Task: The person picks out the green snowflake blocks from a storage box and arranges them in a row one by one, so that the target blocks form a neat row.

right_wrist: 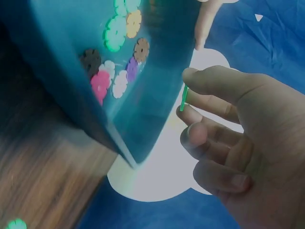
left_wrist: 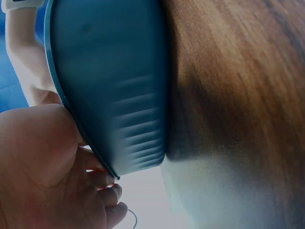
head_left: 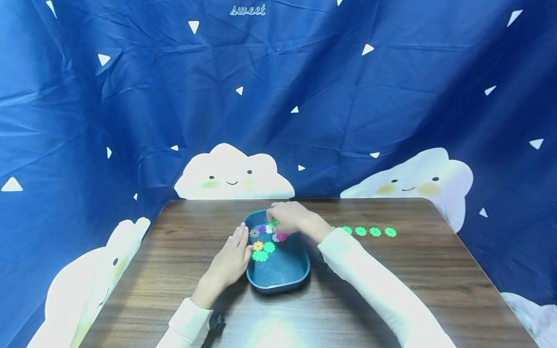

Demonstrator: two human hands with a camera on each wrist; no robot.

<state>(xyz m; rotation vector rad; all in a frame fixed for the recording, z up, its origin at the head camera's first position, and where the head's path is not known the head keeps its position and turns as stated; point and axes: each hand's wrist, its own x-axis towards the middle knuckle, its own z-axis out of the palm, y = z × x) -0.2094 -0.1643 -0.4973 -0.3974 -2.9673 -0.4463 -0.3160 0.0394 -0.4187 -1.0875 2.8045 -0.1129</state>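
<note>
A dark teal plastic bin (head_left: 280, 273) stands on the wooden table, with several flower-shaped plastic discs inside. Over its far part, my right hand (head_left: 289, 216) pinches a green flower-shaped disc (right_wrist: 184, 98), seen edge-on between thumb and finger in the right wrist view. My left hand (head_left: 230, 258) lies along the bin's left rim, fingers mostly straight and touching it. Inside the bin are green discs (head_left: 260, 255), an orange disc (head_left: 258, 245), a pink disc (right_wrist: 100, 86), a purple disc (right_wrist: 132, 69), a brown disc (right_wrist: 141, 49) and white ones.
A row of several green discs (head_left: 375, 232) lies on the table (head_left: 391, 270) to the right of the bin, partly hidden by the right forearm. Behind the table hangs a blue curtain (head_left: 278, 96) with white clouds and triangles.
</note>
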